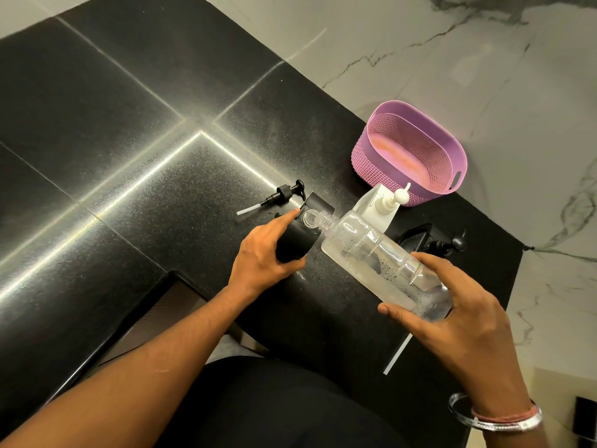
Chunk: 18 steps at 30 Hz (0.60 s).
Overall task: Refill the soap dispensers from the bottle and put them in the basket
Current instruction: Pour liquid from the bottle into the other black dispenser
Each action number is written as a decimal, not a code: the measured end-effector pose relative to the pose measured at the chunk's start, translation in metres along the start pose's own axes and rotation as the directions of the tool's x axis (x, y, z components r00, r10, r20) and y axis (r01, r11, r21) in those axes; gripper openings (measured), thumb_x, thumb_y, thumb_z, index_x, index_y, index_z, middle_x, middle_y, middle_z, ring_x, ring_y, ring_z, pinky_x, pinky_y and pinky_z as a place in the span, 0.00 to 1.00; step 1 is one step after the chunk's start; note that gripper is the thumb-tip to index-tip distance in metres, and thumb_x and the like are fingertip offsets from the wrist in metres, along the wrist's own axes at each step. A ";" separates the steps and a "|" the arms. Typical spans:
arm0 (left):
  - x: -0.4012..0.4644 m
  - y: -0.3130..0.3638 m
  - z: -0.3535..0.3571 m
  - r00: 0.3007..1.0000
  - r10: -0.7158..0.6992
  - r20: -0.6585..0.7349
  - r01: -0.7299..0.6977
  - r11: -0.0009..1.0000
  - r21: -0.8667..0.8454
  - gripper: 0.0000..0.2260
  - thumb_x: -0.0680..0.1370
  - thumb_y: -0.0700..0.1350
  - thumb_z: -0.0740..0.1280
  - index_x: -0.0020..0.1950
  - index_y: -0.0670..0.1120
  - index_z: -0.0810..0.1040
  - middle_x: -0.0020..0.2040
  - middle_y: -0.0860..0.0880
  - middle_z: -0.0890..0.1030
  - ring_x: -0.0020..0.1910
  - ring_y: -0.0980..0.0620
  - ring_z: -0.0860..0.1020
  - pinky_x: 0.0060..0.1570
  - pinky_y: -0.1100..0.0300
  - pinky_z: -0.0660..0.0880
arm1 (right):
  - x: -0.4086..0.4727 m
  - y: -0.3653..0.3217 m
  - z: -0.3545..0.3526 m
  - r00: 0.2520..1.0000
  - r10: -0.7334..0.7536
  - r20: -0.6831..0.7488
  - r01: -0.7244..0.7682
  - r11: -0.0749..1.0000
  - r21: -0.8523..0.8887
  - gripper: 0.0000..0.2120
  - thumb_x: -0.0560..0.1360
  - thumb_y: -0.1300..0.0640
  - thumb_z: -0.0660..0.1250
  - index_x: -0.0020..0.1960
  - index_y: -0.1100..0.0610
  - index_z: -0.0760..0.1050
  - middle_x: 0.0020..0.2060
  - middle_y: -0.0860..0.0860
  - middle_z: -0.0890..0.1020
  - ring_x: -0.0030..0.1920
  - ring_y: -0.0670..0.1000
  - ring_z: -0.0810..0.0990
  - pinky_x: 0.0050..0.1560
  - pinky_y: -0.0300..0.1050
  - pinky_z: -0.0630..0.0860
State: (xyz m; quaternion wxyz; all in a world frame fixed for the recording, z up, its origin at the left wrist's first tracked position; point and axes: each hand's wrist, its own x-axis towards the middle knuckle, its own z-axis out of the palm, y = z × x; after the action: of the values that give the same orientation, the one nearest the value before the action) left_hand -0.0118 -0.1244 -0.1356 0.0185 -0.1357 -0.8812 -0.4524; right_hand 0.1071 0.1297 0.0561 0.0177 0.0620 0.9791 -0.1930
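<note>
The black dispenser [295, 236] is standing open on the dark surface [129, 156], the left hand [263, 253] gripping its body. The right hand [452, 305] is clasping the base of the clear bottle [381, 260], tipped with its neck meeting the dispenser's mouth and its long axis running back toward the right hand. The pink basket [410, 153] is waiting behind, empty, near the wall, beyond a white dispenser [381, 202].

We find no text, label, brand, number or sign that can be read anywhere here: the clear bottle [384, 263], the black dispenser [298, 236], the white dispenser [376, 206] and the pink basket [410, 153] show us only plain, unmarked surfaces.
</note>
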 end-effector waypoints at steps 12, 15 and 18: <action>0.000 0.000 0.000 1.000 -0.004 0.011 0.004 1.000 -0.002 0.40 0.71 0.52 0.82 0.80 0.54 0.69 0.62 0.52 0.83 0.55 0.48 0.81 0.59 0.52 0.77 | 0.000 -0.001 0.000 1.000 0.004 -0.005 -0.004 1.000 -0.001 0.42 0.64 0.32 0.77 0.71 0.50 0.75 0.60 0.49 0.83 0.57 0.49 0.81 0.47 0.48 0.85; 0.000 0.000 0.000 1.000 -0.004 0.015 0.005 1.000 -0.011 0.40 0.70 0.52 0.81 0.80 0.54 0.69 0.63 0.52 0.83 0.55 0.47 0.81 0.59 0.50 0.78 | 0.000 -0.001 0.000 1.000 0.000 -0.005 0.000 1.000 0.000 0.41 0.64 0.32 0.77 0.71 0.50 0.75 0.60 0.48 0.82 0.57 0.48 0.80 0.46 0.48 0.86; 0.000 -0.001 0.000 1.000 0.001 0.018 -0.001 1.000 -0.017 0.40 0.71 0.52 0.82 0.79 0.54 0.69 0.63 0.51 0.83 0.57 0.46 0.81 0.60 0.49 0.79 | 0.000 -0.001 0.000 1.000 0.000 -0.007 0.000 1.000 -0.003 0.41 0.64 0.32 0.77 0.70 0.50 0.75 0.60 0.48 0.82 0.57 0.48 0.80 0.46 0.47 0.85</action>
State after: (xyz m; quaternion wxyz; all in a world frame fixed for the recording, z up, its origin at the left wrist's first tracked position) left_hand -0.0125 -0.1251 -0.1358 0.0099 -0.1403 -0.8775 -0.4585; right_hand 0.1072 0.1288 0.0561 0.0143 0.0625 0.9794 -0.1914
